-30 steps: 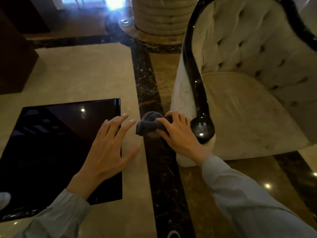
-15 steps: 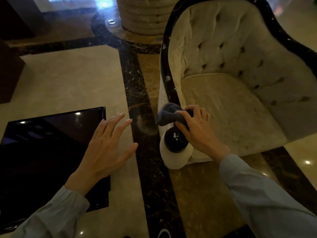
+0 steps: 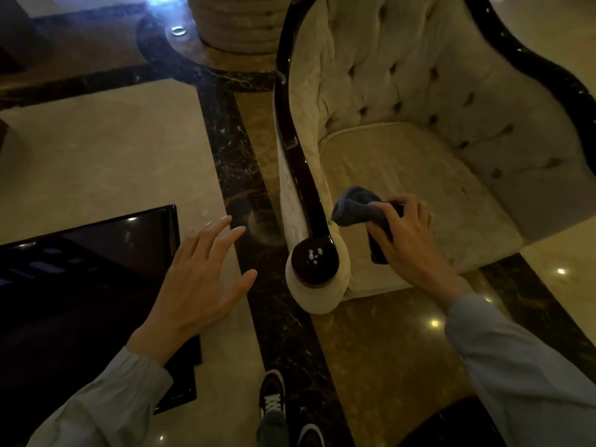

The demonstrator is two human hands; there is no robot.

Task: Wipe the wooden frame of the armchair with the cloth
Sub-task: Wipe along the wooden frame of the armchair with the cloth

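Observation:
A beige tufted armchair (image 3: 419, 175) stands at the right, edged by a glossy dark wooden frame (image 3: 296, 162) that curves down its left arm to a round knob (image 3: 314, 258). My right hand (image 3: 408, 240) grips a bunched dark grey-blue cloth (image 3: 358, 206) over the seat, just right of the frame's lower arm; the cloth's tip is close to the wood, contact unclear. My left hand (image 3: 201, 279) hovers with fingers spread, left of the knob, holding nothing.
A low glossy black table (image 3: 80, 285) sits at the left under my left wrist. The floor is polished marble with dark inlaid bands (image 3: 245, 175). A ribbed column base (image 3: 232, 24) rises behind the chair. My shoes (image 3: 274, 401) show at the bottom.
My right hand has carried the cloth from the outer side of the arm's knob, over the frame, to the seat side. The view has shifted closer and left; my left hand stays spread.

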